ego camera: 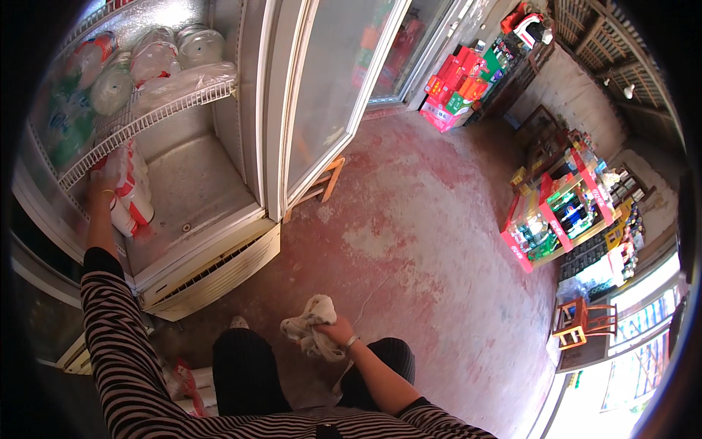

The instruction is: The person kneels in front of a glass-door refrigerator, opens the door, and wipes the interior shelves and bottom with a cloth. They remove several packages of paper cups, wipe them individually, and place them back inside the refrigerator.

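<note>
My left hand (103, 189) reaches into the bottom of an upright display refrigerator (186, 230), under the wire shelf (148, 115). It is against red-and-white cylindrical packages (134, 189) in clear wrap, which stand at the left of the compartment floor. Blur and the wrap hide the fingers, so I cannot see whether they grip. Over my knees, my right hand (337, 332) clutches a crumpled, off-white cloth (315, 324), part of which hangs below the fingers.
The refrigerator's glass door (334, 82) stands swung out to the right. Wrapped bottles (153, 55) lie on the wire shelf. A wooden stool (323, 184) is behind the door. Red cartons (455, 88), a bottle display (554, 214) and a wooden chair (581, 324) stand farther off.
</note>
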A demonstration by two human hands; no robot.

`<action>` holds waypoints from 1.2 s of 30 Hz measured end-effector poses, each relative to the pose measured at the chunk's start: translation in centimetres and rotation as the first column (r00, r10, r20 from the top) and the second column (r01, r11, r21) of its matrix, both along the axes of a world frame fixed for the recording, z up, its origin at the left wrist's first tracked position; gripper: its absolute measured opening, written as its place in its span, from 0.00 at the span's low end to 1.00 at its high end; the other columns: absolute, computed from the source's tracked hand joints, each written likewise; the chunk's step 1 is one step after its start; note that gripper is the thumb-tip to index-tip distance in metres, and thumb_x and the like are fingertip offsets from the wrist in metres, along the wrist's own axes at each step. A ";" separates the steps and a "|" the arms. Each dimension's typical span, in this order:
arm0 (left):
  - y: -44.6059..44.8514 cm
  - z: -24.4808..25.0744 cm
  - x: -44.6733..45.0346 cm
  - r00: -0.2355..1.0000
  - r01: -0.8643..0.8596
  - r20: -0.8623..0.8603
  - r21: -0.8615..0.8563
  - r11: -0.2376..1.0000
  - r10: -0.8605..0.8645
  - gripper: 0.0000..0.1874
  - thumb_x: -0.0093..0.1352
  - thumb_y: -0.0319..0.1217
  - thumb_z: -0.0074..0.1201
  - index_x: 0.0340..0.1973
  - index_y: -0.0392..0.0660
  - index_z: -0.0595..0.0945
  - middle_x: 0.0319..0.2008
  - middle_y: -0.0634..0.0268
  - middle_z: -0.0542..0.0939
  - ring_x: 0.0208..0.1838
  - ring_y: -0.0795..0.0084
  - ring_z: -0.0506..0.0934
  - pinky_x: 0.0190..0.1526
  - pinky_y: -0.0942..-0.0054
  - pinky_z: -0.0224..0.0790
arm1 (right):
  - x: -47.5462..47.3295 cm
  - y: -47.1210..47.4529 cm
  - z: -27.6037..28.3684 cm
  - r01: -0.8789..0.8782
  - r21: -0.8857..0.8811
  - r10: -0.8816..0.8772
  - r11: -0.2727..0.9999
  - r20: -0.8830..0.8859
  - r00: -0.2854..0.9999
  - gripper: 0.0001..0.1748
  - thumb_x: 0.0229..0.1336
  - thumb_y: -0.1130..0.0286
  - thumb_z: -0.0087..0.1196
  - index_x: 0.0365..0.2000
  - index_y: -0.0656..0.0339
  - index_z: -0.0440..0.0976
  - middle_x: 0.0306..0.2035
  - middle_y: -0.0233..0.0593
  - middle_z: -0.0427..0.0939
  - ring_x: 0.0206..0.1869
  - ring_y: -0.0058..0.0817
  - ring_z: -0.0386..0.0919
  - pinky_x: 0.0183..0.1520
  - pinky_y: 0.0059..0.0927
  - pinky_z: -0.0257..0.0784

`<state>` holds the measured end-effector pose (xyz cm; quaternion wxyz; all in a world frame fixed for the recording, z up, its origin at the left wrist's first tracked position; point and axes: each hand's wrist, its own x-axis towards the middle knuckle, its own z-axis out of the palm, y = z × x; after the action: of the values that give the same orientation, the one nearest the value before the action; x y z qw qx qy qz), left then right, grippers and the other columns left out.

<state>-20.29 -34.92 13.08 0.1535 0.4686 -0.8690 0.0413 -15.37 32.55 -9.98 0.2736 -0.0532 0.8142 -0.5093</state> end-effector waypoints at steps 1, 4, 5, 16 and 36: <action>0.5 0.4 -0.1 1.000 0.000 0.003 -0.007 1.000 0.000 0.35 0.66 0.56 0.47 0.56 0.39 0.74 0.52 0.42 0.76 0.55 0.46 0.75 0.56 0.55 0.68 | 0.0 0.0 0.1 -0.005 -0.026 0.005 1.000 -0.019 1.000 0.22 0.46 0.63 0.65 0.43 0.61 0.79 0.40 0.44 0.83 0.44 0.36 0.82 0.46 0.35 0.75; 0.5 1.0 -1.1 1.000 -0.018 0.012 -0.009 1.000 0.018 0.34 0.66 0.55 0.47 0.55 0.39 0.75 0.52 0.42 0.77 0.55 0.46 0.76 0.56 0.55 0.69 | 0.3 -0.2 0.6 -0.005 -0.021 0.004 1.000 -0.040 0.999 0.22 0.47 0.62 0.65 0.42 0.61 0.79 0.39 0.44 0.83 0.44 0.37 0.82 0.47 0.36 0.75; 0.1 1.0 -1.4 1.000 -0.018 0.013 -0.011 1.000 0.019 0.33 0.66 0.54 0.47 0.55 0.39 0.75 0.52 0.42 0.77 0.55 0.46 0.76 0.55 0.55 0.69 | 0.3 -0.2 0.6 -0.004 -0.015 0.004 1.000 -0.033 0.999 0.21 0.47 0.62 0.65 0.42 0.61 0.79 0.40 0.44 0.83 0.44 0.37 0.81 0.47 0.36 0.75; -4.4 -1.9 -2.2 1.000 -0.001 0.003 -0.017 1.000 0.001 0.28 0.67 0.50 0.46 0.51 0.40 0.78 0.50 0.43 0.78 0.53 0.46 0.77 0.53 0.54 0.71 | 0.4 -0.3 0.9 -0.013 -0.025 0.013 1.000 0.011 1.000 0.21 0.47 0.62 0.65 0.43 0.59 0.79 0.40 0.42 0.83 0.44 0.36 0.81 0.48 0.36 0.74; -7.8 -5.8 -0.3 0.993 0.111 0.036 -0.020 0.994 -0.110 0.20 0.69 0.41 0.42 0.40 0.40 0.83 0.46 0.46 0.80 0.49 0.47 0.79 0.49 0.53 0.73 | 0.7 0.7 -0.6 -0.015 0.023 0.017 1.000 -0.075 0.997 0.23 0.46 0.59 0.65 0.44 0.56 0.79 0.42 0.45 0.82 0.46 0.40 0.80 0.50 0.38 0.74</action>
<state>-20.60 -42.73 7.27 0.1456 0.4173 -0.8956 0.0503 -14.71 33.26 -10.63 0.2473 -0.0759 0.8291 -0.4957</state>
